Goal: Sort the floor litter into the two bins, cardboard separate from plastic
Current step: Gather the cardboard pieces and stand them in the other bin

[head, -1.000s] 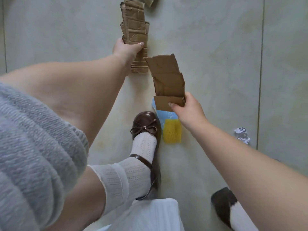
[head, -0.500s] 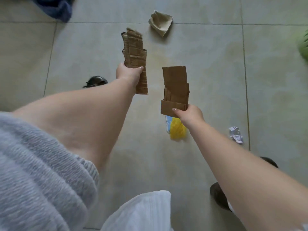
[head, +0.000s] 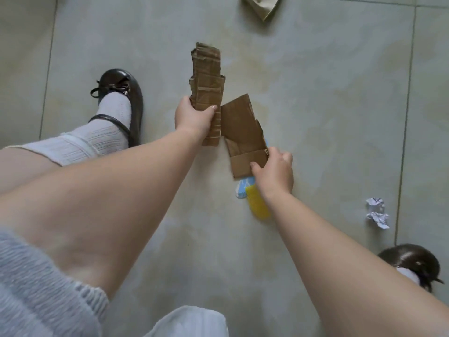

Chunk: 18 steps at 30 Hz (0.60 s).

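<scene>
The left hand [head: 194, 117] grips a long strip of cardboard [head: 207, 76] near its lower end, thumb curled over the front and the other fingers hidden behind, so most of the strip stands out beyond the fingers. The right hand [head: 274, 171] pinches a second, wider cardboard piece [head: 243, 132] at its lower corner, thumb on the face and fingers wrapped round the edge. The two pieces almost meet, the wide one's upper edge just beside the strip's lower part.

Below the right hand's fingers, on the floor [head: 328, 105], lie a blue and white wrapper [head: 243, 190] and a yellow net sleeve [head: 258, 205], partly hidden by the wrist. A crumpled white wrapper [head: 377, 215] lies well apart to the right of that hand, and a folded beige scrap [head: 263, 4] lies far beyond both sets of fingers.

No bin shows here (so which way to carry is not something I can tell). The step in hand looks like gathering the cardboard. To do it well, it would help to lay the wide piece flat against the strip and take both in one firm grip lower down, since the floppy, creased ends could bend or slip
</scene>
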Each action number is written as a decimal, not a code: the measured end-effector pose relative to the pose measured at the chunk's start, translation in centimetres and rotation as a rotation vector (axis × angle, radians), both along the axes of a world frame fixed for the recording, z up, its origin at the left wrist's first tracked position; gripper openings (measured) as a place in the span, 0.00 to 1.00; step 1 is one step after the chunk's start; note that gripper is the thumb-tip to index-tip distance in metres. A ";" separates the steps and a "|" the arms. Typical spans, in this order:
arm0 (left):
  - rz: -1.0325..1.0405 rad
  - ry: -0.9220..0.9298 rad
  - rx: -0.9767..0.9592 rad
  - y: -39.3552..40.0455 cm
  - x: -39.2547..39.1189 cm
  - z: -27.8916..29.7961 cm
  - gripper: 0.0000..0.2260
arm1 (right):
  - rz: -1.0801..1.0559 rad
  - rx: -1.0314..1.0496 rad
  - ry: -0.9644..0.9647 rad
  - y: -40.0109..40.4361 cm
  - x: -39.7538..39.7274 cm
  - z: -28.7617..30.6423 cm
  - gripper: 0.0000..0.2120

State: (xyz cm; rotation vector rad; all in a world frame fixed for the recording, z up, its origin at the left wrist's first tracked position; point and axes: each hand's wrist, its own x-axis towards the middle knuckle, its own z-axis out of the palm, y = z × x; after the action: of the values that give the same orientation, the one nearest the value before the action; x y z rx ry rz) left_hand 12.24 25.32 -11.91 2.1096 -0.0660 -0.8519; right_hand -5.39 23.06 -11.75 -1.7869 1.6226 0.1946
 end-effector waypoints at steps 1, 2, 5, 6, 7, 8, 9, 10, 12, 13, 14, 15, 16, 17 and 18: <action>0.011 0.002 0.005 -0.1 0.3 -0.1 0.15 | 0.005 0.009 -0.032 -0.3 0.1 0.0 0.14; 0.022 0.001 0.004 -0.4 0.7 -0.1 0.15 | -0.019 0.025 -0.080 -0.8 0.2 0.1 0.14; 0.038 -0.016 0.000 -2.2 1.8 0.2 0.15 | -0.208 0.093 -0.278 -4.2 1.3 0.9 0.19; 0.050 -0.015 -0.009 -3.0 2.2 0.4 0.16 | -0.258 0.106 -0.347 -5.9 1.8 1.2 0.20; 0.069 -0.011 -0.027 -4.0 2.7 0.6 0.18 | -0.303 0.114 -0.415 -7.8 2.5 1.5 0.20; 0.097 -0.004 -0.052 -5.0 3.2 0.8 0.20 | -0.351 0.121 -0.484 -9.8 3.4 1.8 0.16; 0.129 0.005 -0.082 -6.2 3.8 1.0 0.22 | -0.408 0.140 -0.549 -11.7 4.4 2.1 0.11; 0.161 0.017 -0.112 -7.3 4.4 1.2 0.23 | -0.469 0.171 -0.618 -13.7 5.4 2.5 0.07; 0.201 0.031 -0.155 -9.8 5.9 1.7 0.22 | -0.575 0.233 -0.738 -17.4 7.7 3.2 0.03; 0.213 0.040 -0.179 -11.1 6.7 1.8 0.20 | -0.608 0.257 -0.773 -19.1 8.9 3.5 0.04; 0.231 0.061 -0.217 -12.3 7.6 2.0 0.17 | -0.628 0.273 -0.782 -20.7 10.0 3.6 0.05; 0.257 0.097 -0.262 -13.6 8.3 2.1 0.14 | -0.636 0.284 -0.777 -22.2 11.1 3.8 0.06; 0.286 0.140 -0.308 -14.8 9.1 2.2 0.13 | -0.628 0.295 -0.769 -23.5 12.2 3.8 0.07; 0.310 0.182 -0.349 -15.9 9.8 2.2 0.11 | -0.607 0.301 -0.765 -24.8 13.1 3.7 0.07; 0.325 0.219 -0.389 -17.0 10.5 2.1 0.09 | -0.579 0.304 -0.763 -25.8 14.0 3.5 0.07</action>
State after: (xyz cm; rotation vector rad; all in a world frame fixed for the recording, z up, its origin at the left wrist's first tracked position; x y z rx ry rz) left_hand 22.71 8.35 -9.78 1.6002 0.2061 -0.7939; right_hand 8.61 -2.77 -8.26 -0.9219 1.3619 -0.4369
